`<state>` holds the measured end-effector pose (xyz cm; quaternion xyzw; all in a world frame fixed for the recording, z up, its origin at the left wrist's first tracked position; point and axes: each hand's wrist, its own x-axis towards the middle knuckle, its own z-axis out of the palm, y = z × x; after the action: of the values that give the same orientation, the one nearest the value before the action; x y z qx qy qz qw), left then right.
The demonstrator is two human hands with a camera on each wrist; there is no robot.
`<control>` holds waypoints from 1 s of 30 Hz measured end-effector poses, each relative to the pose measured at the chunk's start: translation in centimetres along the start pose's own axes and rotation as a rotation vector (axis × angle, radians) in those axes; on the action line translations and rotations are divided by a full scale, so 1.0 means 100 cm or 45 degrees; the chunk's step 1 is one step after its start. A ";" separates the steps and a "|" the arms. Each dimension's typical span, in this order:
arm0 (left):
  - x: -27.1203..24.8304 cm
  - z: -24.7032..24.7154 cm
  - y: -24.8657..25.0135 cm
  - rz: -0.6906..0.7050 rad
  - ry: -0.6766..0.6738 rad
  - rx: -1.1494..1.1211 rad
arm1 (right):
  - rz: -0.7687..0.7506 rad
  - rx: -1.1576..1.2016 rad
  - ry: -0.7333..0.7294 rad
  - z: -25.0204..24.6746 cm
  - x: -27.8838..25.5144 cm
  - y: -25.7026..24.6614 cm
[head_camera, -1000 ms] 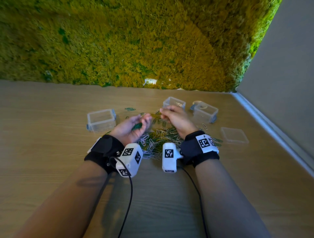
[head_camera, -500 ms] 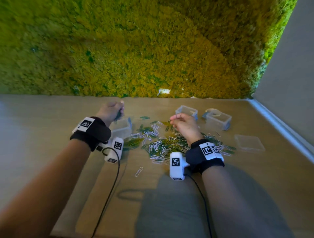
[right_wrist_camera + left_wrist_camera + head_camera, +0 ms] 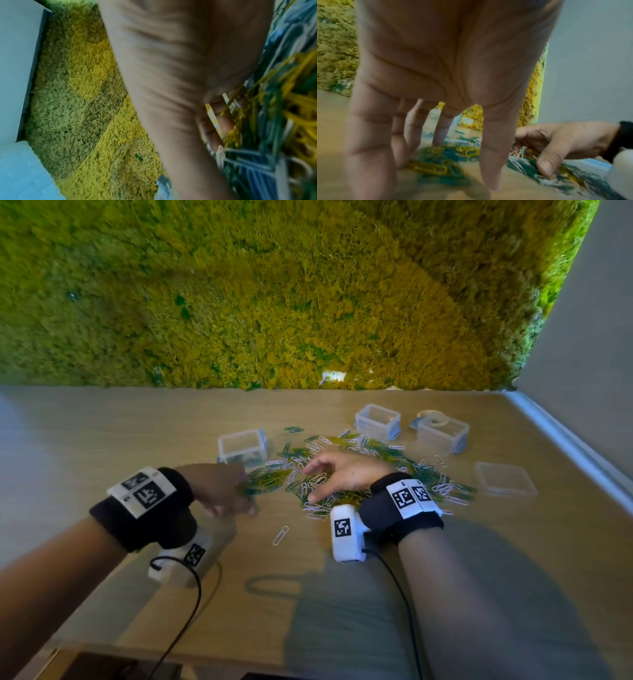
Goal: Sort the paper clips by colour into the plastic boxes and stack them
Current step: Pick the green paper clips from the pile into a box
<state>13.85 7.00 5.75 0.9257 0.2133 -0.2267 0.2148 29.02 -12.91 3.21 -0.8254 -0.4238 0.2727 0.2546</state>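
Green, yellow and white paper clips (image 3: 346, 474) on pale wood table (image 3: 102, 433).

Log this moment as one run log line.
sorting clips | left hand open over clip pile | right hand reaching into pile | left box holds green clips

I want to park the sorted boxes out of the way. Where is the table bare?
Bare wood lies left of the left box, and along the near edge below the stray clip. Crowded: the clip pile between the boxes, where both hands work, and beside the loose lid.
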 end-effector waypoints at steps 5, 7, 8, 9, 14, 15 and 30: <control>0.019 0.012 0.012 0.146 0.064 0.079 | -0.085 -0.044 0.113 0.005 0.003 -0.001; 0.028 0.013 0.026 0.207 0.035 -0.007 | -0.091 -0.017 0.235 0.004 0.003 -0.001; 0.031 0.014 0.035 0.238 0.016 -0.055 | -0.083 0.012 0.282 0.003 0.003 0.001; 0.034 0.015 0.044 0.267 0.002 -0.087 | -0.077 0.062 0.314 0.002 0.003 0.003; 0.050 0.013 0.074 0.310 -0.060 -0.360 | -0.034 0.677 0.413 -0.006 0.002 0.014; 0.053 0.011 0.074 0.314 -0.084 -0.465 | -0.025 0.766 0.450 -0.008 0.001 0.015; 0.081 0.017 0.032 0.379 -0.201 -1.669 | 0.038 0.510 0.527 -0.020 -0.008 0.016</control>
<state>21.40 5.95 1.19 0.6041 0.1606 -0.0855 0.7759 30.86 -14.75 3.81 -0.8029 -0.2885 0.1802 0.4895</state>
